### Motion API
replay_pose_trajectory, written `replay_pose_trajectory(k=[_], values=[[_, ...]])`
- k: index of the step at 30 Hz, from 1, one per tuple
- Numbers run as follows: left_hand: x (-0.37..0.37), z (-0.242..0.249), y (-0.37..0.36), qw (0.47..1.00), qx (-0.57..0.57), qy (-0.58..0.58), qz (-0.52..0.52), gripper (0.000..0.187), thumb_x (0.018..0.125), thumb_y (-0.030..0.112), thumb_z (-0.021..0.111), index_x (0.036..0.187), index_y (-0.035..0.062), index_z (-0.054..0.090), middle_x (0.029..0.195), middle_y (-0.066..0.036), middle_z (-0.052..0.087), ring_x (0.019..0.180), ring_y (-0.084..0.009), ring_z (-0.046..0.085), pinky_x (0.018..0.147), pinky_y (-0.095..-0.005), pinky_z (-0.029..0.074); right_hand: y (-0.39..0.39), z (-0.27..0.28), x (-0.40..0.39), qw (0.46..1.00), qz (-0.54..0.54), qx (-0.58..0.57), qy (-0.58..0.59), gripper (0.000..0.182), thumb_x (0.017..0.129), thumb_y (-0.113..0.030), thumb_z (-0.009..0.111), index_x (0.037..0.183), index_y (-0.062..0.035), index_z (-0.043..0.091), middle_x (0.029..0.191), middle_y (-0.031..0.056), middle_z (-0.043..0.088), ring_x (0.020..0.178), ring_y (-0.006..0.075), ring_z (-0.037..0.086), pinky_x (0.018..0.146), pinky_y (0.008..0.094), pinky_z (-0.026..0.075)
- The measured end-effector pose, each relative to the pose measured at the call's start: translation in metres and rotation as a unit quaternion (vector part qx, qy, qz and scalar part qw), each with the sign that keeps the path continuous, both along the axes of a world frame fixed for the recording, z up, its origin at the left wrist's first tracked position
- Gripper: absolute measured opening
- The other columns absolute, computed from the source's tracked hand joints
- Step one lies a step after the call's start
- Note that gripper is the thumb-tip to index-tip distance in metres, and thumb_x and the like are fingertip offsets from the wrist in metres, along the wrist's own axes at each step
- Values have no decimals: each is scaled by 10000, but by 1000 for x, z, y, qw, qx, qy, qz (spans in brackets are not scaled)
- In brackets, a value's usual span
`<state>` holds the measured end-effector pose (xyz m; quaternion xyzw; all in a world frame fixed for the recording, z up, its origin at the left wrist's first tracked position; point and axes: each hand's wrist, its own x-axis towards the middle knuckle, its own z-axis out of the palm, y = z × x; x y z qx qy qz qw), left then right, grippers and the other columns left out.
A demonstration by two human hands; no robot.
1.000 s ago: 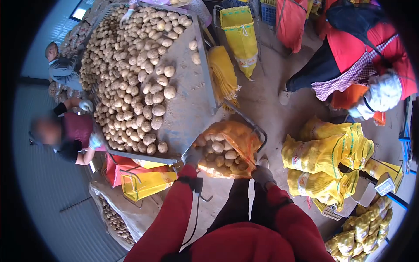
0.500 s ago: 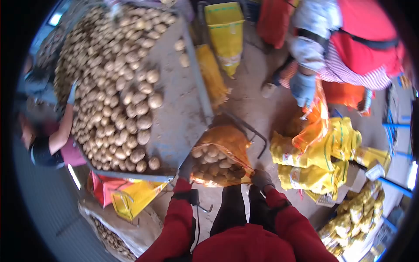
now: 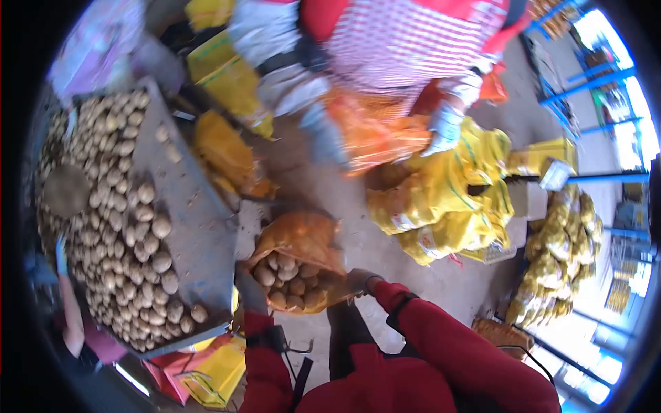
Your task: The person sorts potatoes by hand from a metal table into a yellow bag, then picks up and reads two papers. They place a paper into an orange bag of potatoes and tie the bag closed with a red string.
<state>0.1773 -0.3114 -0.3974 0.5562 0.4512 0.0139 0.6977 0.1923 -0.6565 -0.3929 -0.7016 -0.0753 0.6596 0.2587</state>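
Note:
An orange mesh sack (image 3: pixel 303 237) hangs with its mouth spread in front of my legs, at the lower corner of the sorting table. Several potatoes (image 3: pixel 295 283) lie inside it. In a dark glove, my left hand (image 3: pixel 252 288) is closed on the left side of the sack's rim, beside the table edge. My right hand (image 3: pixel 361 281), also gloved, grips the rim on the right. The fingers of both hands are partly hidden by the mesh and by blur.
A metal table (image 3: pixel 196 227) heaped with potatoes (image 3: pixel 113 206) stands at left. Across from me a person in blue gloves (image 3: pixel 446 127) handles another orange mesh bag (image 3: pixel 379 134). Full yellow sacks (image 3: pixel 441 199) lie on the floor at right, with a netted pile (image 3: pixel 561 261) beyond.
My view has swung to the right, so the table and sack sit further left. The other person now bends nearer, with both hands on the orange bag. My hands stay on the sack's rim.

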Motion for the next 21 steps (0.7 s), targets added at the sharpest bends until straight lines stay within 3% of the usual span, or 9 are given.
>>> replay_pose_trajectory(k=[2,5,7,8,9,13,15,17,21], values=[[-1,64,-41,985,-155,22,-71,562,1053,583,417,1139,74,639,1190,-77,644,1048,-182,618,934,-360,526,-15,-15,-44,998,20,-7,-56,320,898,-308,674,1076,-56,759,923,135,767,784,257,744,665,397,591],[-52,42,-55,971,-207,46,-111,509,1053,615,430,1015,140,609,1052,-28,616,924,-158,604,873,-332,528,-28,-26,-125,976,-76,-127,-162,322,840,-314,694,1034,-73,784,1030,176,769,960,342,749,820,465,579],[-76,59,-68,979,31,77,-184,296,1046,358,519,823,163,510,851,27,441,739,-130,428,701,-293,420,-42,-10,-151,977,-130,-128,-109,327,829,-312,703,1055,-91,789,1053,182,765,993,353,739,860,464,571],[-105,2,-43,990,-60,56,-114,235,1003,292,532,826,137,525,830,6,487,736,-137,471,715,-294,444,-52,-4,-164,981,-109,-117,-111,323,834,-306,696,1058,-94,790,1050,182,765,989,353,739,854,465,573],[-108,16,-49,969,67,60,-232,236,996,300,540,850,115,527,838,-10,518,744,-152,493,714,-306,457,-57,-5,-179,984,-96,-108,-108,317,840,-298,690,1058,-89,789,1045,184,764,990,356,738,852,466,573],[-93,139,-98,771,430,117,-454,296,997,350,532,1029,58,567,935,-73,603,812,-215,559,753,-351,492,-65,22,-198,960,-204,-118,-149,291,847,-255,674,1036,-65,786,1022,196,761,991,362,736,843,469,575],[-86,132,-102,836,301,57,-456,350,1007,390,508,1105,59,564,1007,-92,612,876,-236,579,806,-377,504,-83,61,-215,926,-319,-130,-154,264,836,-219,668,992,-41,787,999,206,756,970,372,736,832,470,575],[-81,133,-114,927,-11,43,-373,412,1017,431,484,1180,60,561,1078,-111,621,940,-258,599,859,-404,516,-108,95,-242,926,-318,-115,-170,257,832,-215,664,978,-45,790,999,207,755,960,379,735,830,471,576],[-72,152,-162,883,-297,109,-347,550,1037,511,436,1331,62,555,1220,-149,639,1069,-300,640,966,-458,540,-145,122,-313,930,-278,-95,-219,242,826,-200,663,964,-48,793,1011,212,754,950,387,734,837,472,578]])
